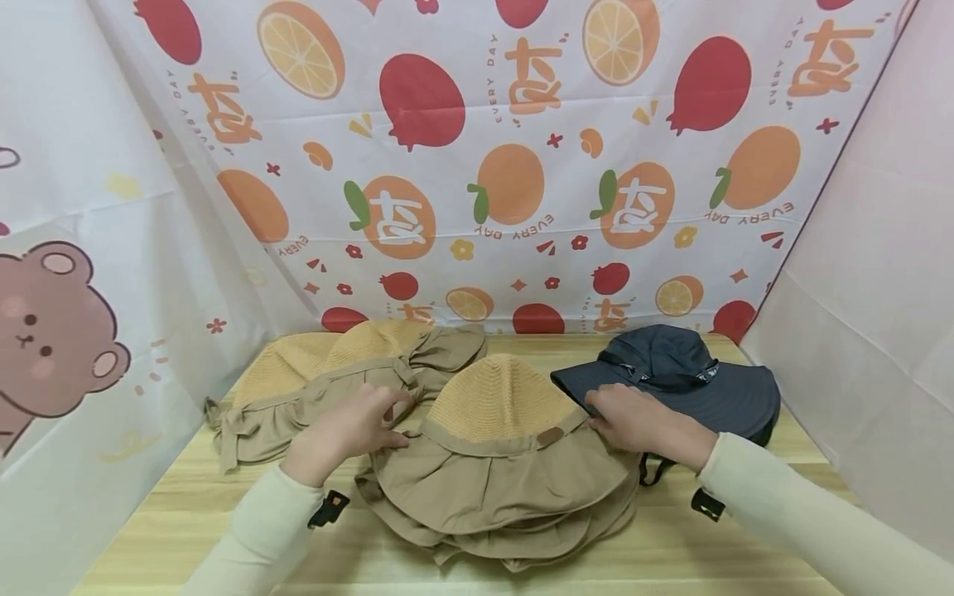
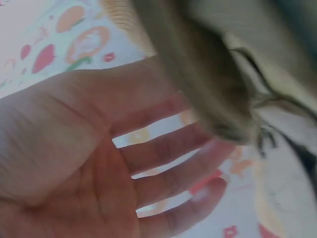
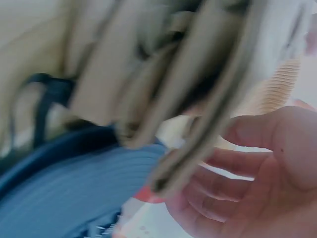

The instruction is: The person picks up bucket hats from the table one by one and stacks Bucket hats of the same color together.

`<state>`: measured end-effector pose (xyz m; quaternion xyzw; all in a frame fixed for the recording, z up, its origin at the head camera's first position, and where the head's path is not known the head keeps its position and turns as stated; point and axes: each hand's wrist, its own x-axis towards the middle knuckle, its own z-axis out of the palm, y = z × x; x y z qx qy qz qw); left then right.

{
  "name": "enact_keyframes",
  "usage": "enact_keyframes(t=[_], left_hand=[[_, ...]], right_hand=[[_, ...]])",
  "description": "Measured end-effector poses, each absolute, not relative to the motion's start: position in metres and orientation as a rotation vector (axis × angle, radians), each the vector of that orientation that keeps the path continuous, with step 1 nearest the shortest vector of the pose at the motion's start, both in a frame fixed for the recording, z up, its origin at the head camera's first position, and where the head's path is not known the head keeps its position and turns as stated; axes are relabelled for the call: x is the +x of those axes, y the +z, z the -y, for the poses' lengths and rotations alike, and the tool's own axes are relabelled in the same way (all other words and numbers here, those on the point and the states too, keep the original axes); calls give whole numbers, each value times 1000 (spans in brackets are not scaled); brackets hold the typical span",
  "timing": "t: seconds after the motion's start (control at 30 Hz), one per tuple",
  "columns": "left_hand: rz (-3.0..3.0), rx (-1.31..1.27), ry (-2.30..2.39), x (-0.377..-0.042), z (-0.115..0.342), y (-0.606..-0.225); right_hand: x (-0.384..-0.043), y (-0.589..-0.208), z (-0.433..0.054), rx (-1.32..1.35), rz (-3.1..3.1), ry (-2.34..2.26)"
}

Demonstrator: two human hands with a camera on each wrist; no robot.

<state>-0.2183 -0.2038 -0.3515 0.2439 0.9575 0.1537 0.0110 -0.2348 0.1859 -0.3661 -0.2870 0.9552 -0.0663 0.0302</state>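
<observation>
1. On my head view, the straw-crowned hat (image 1: 507, 480) sits in the middle of the desk (image 1: 179, 521), between my two grips, with its tan brim spread toward me. More tan brims show in layers beneath it, so I read it as the top of a stack.
2. My left grip (image 1: 356, 426) is at the left side of that hat, near the end of its band. It is released: the left wrist view shows the fingers straight and spread, running behind the blurred brim. I cannot tell whether the tips touch the cloth.
3. My right grip (image 1: 635, 422) is at the opposite side, its fingertips by the right end of the band. It is also released, fingers loosely bent and thumb apart; on the right wrist view the brim edge hides the tips, so I cannot confirm contact.
4. A small brown patch (image 1: 550, 437) marks the front of the band, closer to my right grip than to my left.
5. Behind my left grip lies a pair of straw-and-tan hats (image 1: 328, 401), with cloth ties.
6. Beyond my right grip lies a dark blue hat (image 1: 671, 372), wide-brimmed, with a black strap near the stack.
7. A fruit-printed cloth (image 1: 447, 199) hangs behind the desk.
</observation>
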Motion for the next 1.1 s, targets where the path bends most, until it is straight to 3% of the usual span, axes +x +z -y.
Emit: enact_keyframes(t=[0.27,0.53,1.1], left_hand=[[-2971,859,422,-203,163,-329],[-2855,725,412,-193,135,-343],[-2818,662,369,-193,132,-351]], right_hand=[[-226,-354,-159,-1097,-2842,-310],[-209,-364,-145,-825,-2632,-246],[-204,-366,-144,-770,-2629,-238]])
